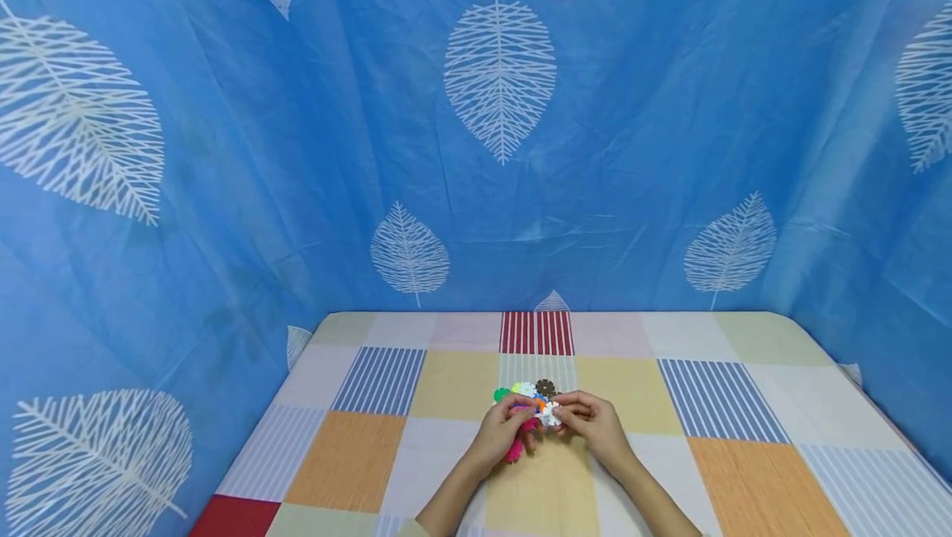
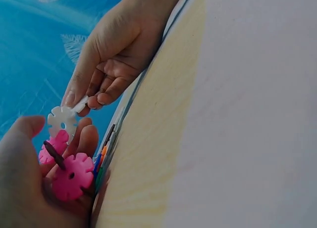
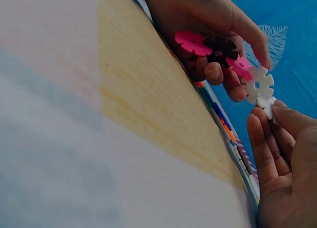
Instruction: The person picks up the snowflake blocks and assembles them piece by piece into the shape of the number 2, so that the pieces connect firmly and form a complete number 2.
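My left hand (image 1: pixel 494 436) holds a short chain of slotted plastic flower discs. Seen from the right wrist, it runs from a pink disc (image 3: pixel 192 43) through a dark brown disc (image 3: pixel 223 50) and a smaller-looking pink one (image 3: pixel 240 66) to a white disc (image 3: pixel 258 84). Thumb and fingers of my right hand (image 1: pixel 599 430) pinch a second white disc (image 3: pixel 267 107), edge to edge with the chain's white one. They touch at an angle; how deep the slots sit in each other I cannot tell. Both hands are just above the table.
Loose flower discs lie flat behind the hands, among them a green one (image 1: pixel 502 394), a brown one (image 1: pixel 545 387) and a pale one (image 1: pixel 525 388); blue and orange ones are partly hidden. A patchwork cloth (image 1: pixel 416 463) covers the table. Blue leaf-print curtains (image 1: pixel 595 149) surround it.
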### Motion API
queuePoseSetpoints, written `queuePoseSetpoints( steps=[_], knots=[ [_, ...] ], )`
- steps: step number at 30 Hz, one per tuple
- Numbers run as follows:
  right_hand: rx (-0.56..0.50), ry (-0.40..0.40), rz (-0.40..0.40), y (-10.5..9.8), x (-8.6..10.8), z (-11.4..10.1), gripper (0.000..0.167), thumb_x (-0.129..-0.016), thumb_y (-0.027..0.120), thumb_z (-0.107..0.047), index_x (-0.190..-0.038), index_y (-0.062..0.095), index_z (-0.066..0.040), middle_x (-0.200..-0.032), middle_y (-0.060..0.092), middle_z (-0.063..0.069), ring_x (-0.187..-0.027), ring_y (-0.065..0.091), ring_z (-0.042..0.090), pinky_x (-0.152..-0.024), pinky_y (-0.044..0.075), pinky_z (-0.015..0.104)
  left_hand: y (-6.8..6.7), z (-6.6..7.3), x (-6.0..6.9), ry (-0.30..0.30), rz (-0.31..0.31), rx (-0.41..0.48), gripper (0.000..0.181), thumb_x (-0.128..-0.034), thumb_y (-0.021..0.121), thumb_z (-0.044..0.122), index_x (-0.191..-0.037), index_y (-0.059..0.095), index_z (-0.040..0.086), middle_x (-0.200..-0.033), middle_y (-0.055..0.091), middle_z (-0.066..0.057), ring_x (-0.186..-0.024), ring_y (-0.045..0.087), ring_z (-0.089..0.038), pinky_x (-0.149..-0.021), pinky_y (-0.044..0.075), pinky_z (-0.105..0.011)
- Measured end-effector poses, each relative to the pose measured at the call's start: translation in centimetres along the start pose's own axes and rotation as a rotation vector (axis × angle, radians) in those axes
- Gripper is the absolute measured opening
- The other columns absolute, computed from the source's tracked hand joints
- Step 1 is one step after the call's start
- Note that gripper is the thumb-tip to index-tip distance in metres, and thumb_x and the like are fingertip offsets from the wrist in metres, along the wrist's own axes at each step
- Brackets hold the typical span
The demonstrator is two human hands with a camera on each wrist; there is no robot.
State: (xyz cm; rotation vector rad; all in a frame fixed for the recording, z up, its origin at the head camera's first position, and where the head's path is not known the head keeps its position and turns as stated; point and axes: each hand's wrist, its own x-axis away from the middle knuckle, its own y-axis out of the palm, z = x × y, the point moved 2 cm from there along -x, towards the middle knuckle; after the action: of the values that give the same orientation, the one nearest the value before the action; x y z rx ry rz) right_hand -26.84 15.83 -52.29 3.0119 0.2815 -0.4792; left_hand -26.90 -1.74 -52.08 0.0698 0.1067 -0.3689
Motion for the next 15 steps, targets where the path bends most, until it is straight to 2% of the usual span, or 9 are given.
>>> queuePoseSetpoints(
  steps=[5, 9, 12, 15],
  knots=[
    [0.021, -0.006, -0.014, 0.0, 0.0, 0.0, 0.027, -0.084, 0.064, -0.003, -0.103, 0.058, 0.015, -0.08, 0.068, 0.015, -0.062, 0.064, 0.016, -0.06, 0.056, 0.034, 0.0, 0.1, 0.1, -0.002, -0.009, -0.05, 0.028, -0.0925, 0.056, 0.021, -0.11, 0.059, -0.001, -0.081, 0.065, -0.021, -0.044, 0.053, -0.009, -0.031, 0.033, -0.015],
    [0.06, -0.012, 0.006, -0.1, -0.2, 0.0, 0.028, -0.084, 0.065, -0.006, -0.104, 0.06, 0.014, -0.08, 0.067, 0.017, -0.061, 0.064, 0.017, -0.059, 0.056, 0.034, 0.0, 0.2, 0.1, 0.009, 0.007, -0.055, 0.027, -0.0929, 0.056, 0.022, -0.105, 0.062, -0.001, -0.081, 0.065, -0.022, -0.044, 0.053, -0.01, -0.031, 0.033, -0.015],
    [0.118, -0.053, 0.061, -0.4, -0.4, -0.2, 0.025, -0.085, 0.064, -0.006, -0.102, 0.062, 0.012, -0.077, 0.066, 0.017, -0.06, 0.063, 0.018, -0.057, 0.056, 0.032, -0.1, 0.0, 0.0, 0.007, 0.036, -0.035, 0.027, -0.0932, 0.055, 0.024, -0.101, 0.063, -0.001, -0.08, 0.065, -0.02, -0.043, 0.053, -0.009, -0.03, 0.033, -0.016],
    [0.184, -0.088, 0.172, -1.0, -0.6, -0.3, 0.02, -0.085, 0.064, -0.005, -0.099, 0.065, 0.008, -0.076, 0.066, 0.018, -0.06, 0.063, 0.018, -0.055, 0.055, 0.03, -0.1, -0.1, -0.1, -0.007, 0.059, -0.003, 0.028, -0.093, 0.055, 0.025, -0.099, 0.061, -0.002, -0.08, 0.066, -0.018, -0.044, 0.054, -0.01, -0.029, 0.032, -0.016]
  ],
)
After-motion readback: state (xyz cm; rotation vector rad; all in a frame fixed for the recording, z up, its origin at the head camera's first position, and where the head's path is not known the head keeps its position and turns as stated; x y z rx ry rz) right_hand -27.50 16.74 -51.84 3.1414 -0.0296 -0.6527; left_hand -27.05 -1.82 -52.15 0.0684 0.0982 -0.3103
